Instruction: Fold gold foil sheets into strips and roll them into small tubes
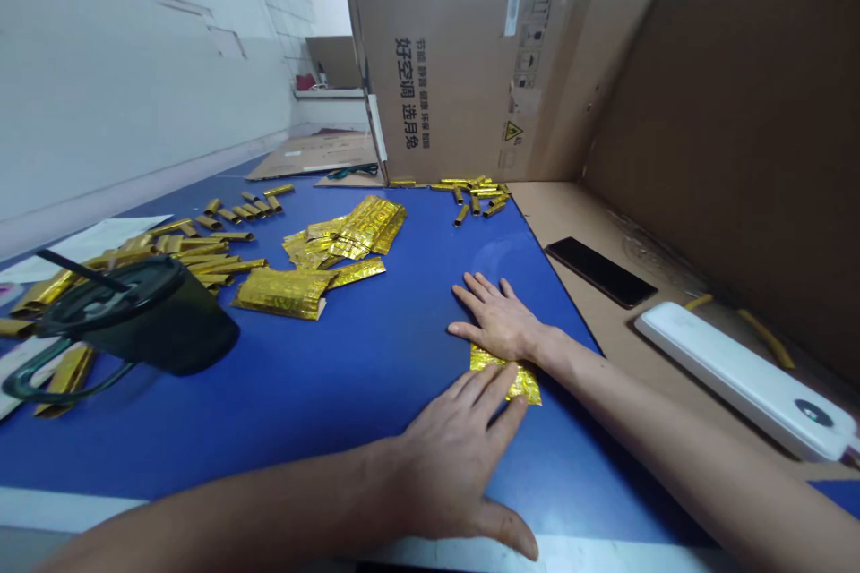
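Note:
A small sheet of gold foil paper [520, 383] lies flat on the blue table surface [349, 367] right in front of me. My left hand [453, 457] rests flat with fingers stretched out, its fingertips pressing on the near edge of the sheet. My right hand [501, 320] lies flat and open just beyond it, the heel of the palm on the sheet's far edge. Most of the sheet is covered by the two hands.
A stack of gold foil sheets [286, 291] and more spread sheets [353, 235] lie mid-table. Rolled gold tubes [202, 246] lie left, others [478, 192] by the cardboard box [484, 63]. A dark cup with straw [144, 313] stands left. A phone [600, 271] and white power strip [739, 376] lie right.

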Motion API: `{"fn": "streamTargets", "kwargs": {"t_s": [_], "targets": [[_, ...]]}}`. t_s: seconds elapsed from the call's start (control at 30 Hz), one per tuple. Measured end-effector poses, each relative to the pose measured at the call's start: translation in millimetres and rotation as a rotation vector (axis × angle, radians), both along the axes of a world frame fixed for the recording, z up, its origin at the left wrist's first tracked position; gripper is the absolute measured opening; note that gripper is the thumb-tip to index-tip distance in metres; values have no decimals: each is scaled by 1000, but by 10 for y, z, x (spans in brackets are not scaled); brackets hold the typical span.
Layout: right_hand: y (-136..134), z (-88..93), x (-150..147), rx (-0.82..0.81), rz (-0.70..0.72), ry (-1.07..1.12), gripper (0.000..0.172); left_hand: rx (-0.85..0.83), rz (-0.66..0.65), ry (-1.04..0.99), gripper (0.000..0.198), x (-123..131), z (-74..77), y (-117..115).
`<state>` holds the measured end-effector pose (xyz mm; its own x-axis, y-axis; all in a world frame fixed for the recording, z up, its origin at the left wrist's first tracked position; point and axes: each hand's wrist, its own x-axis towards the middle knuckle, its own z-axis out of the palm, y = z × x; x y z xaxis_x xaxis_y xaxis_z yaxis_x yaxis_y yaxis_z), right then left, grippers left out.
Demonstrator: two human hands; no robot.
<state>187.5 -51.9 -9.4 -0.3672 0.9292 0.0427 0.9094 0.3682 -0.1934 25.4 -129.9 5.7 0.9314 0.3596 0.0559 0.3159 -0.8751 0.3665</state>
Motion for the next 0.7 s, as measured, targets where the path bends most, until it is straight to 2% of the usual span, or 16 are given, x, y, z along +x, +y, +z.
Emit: {"fn": "streamTargets", "kwargs": {"t_s": [0.3, 0.43, 0.57, 0.7], "targets": [[119, -10, 55, 26, -17, 6, 78, -49, -25, 51, 96, -2, 18, -45], [199, 49, 102, -8, -41, 67, 79, -44, -29, 57, 95, -5, 24, -45], [57, 129, 70, -134, -102, 201, 78, -51, -33, 57, 96, -5, 30, -43], [-161, 86, -17, -70, 20, 92, 77, -69, -38, 51, 95, 4, 22, -38]]}}
